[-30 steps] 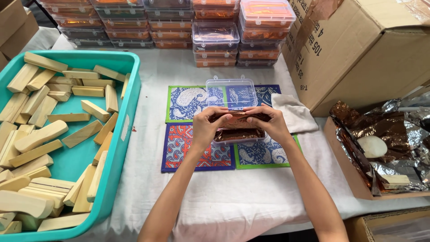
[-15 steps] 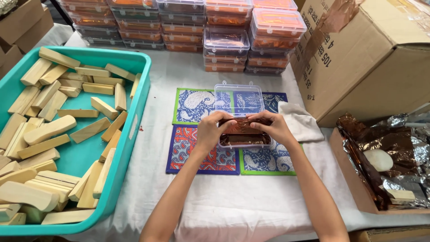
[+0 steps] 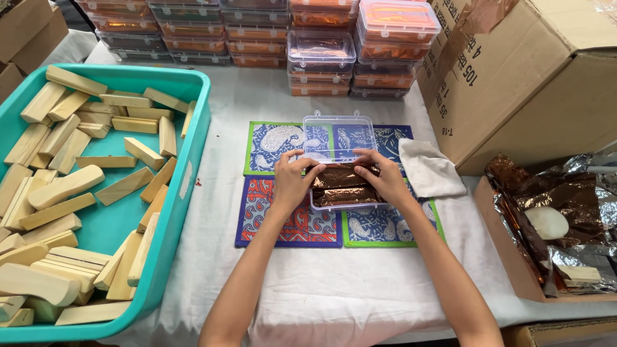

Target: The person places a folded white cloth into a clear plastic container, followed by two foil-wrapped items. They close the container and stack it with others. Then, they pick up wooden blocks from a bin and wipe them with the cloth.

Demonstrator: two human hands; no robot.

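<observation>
Head view: both hands sit at the middle of the counter [image 3: 360, 289], over a clear plastic box [image 3: 340, 186] whose hinged lid [image 3: 339, 136] stands open behind it. The left hand [image 3: 290, 181] curls against the box's left end, fingers bent and pressing down on a foil-wrapped bar [image 3: 344, 185] inside; the right hand [image 3: 385, 180] does the same at the right end. Neither hand is spread flat, and both grip the wrapped bar and the box edge between thumb and fingers.

A second ago the bar was held up between the hands, just above the box. Now it lies down inside the tray, with the hands lower and closer to the cloth. So the bar has gone from being carried to being seated in the box, and the lid has stayed open.

The box rests on four patterned mats [image 3: 292, 218]. A folded grey cloth [image 3: 429, 168] lies just right of it. A teal bin [image 3: 186, 193] of wooden blocks [image 3: 71, 186] stands at left, stacked filled boxes [image 3: 321, 54] at the back, and a cardboard carton [image 3: 533, 83] with foil sheets [image 3: 565, 193] at right.
</observation>
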